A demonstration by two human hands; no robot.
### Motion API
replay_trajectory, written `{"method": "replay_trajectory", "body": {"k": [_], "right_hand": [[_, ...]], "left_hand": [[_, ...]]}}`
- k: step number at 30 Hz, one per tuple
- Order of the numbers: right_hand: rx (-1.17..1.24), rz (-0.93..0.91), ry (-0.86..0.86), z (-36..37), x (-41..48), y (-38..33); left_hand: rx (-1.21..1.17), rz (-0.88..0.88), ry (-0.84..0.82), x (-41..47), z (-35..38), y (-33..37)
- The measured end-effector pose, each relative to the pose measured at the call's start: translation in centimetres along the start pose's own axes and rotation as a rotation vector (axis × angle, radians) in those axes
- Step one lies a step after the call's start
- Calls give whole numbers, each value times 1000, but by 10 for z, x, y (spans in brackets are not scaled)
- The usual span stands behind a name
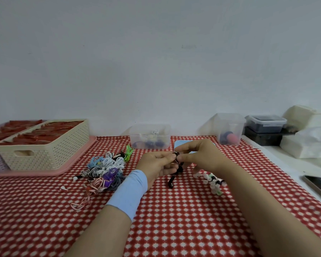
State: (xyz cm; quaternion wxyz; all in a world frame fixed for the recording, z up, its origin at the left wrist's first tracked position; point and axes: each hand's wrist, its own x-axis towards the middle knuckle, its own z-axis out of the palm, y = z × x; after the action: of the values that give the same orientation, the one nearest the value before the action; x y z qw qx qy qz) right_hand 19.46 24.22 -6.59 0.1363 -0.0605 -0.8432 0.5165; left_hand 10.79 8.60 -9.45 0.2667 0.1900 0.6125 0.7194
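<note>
Red-and-white patterned tablecloth (174,219) is crossed by two forearms, the left one wrapped in a pale blue wristband (127,191). A black earphone cable (179,168) is pinched just above the cloth between the curled fingers of the left hand (156,164) and the right hand (200,154), its lower end hanging toward the cloth. A heap of coloured coiled cables (106,169) is seen just left of the left hand, and a cluster of small white earbud pieces (211,179) is seen beneath the right wrist.

The black earphone cord (178,168) is bunched into a small loose coil, pinched at its top between the left hand (156,165) and the right hand (202,154). One end (bud-tipped, it seems) trails down onto the checked cloth (174,219).
</note>
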Motion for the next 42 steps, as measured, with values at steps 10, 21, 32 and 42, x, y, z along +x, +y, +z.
{"method": "replay_trajectory", "body": {"k": [10, 21, 32, 42], "right_hand": [[-97, -96, 42, -2, 3, 4], [-401, 33, -3, -43, -1, 8], [-655, 314, -294, -62, -6, 12], [-680, 305, -259, -59, -5, 10]], "left_hand": [[35, -26, -18, -2, 3, -1], [166, 22, -44, 1, 7, -2], [253, 167, -69, -1, 5, -5], [364, 218, 16, 2, -1, -3]]}}
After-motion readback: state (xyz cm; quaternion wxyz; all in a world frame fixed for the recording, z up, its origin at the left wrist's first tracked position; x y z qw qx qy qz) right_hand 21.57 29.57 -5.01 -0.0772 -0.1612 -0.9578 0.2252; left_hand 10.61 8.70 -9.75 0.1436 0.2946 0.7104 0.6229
